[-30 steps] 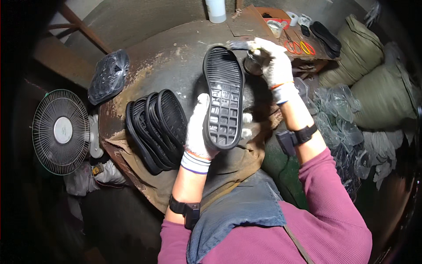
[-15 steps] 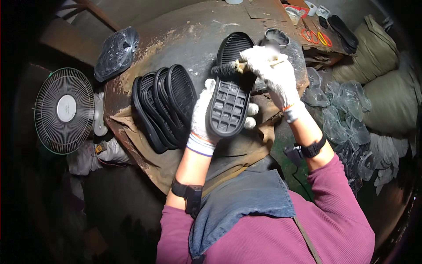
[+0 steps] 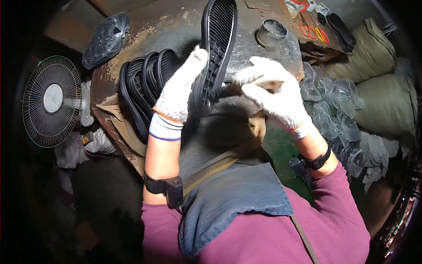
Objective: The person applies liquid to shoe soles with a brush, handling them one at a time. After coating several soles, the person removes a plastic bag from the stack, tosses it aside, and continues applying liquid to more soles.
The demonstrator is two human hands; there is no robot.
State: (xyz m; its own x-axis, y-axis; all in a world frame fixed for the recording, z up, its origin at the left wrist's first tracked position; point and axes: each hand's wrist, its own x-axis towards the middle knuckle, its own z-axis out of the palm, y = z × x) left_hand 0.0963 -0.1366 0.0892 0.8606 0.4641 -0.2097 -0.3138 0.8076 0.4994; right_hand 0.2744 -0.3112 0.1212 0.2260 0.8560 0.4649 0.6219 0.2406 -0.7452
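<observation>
In my gloved left hand (image 3: 180, 90) I grip a black shoe sole (image 3: 222, 26) by its left edge. The sole is tilted steeply, its ribbed and gridded inner side turned toward the right. My gloved right hand (image 3: 277, 92) is closed round a brush (image 3: 231, 89), whose dark bristles are against or very near the sole's lower right edge. Blur hides the exact contact. Left of my left hand, several more black soles (image 3: 140, 88) lean together in a row on the worn table.
A small dark-smeared tin (image 3: 271, 33) stands on the table (image 3: 184, 22) beyond my right hand. Scissors (image 3: 314, 33) lie at the far right. A plastic-wrapped bundle (image 3: 107, 37) sits at the far left corner, with a fan (image 3: 52, 99) beside the table. Sacks (image 3: 382, 97) and plastic bags (image 3: 332, 103) crowd the right.
The sole has tipped onto its edge and shifted up and left with my left hand. My right hand has brought the brush down from the sole's middle to its lower right edge.
</observation>
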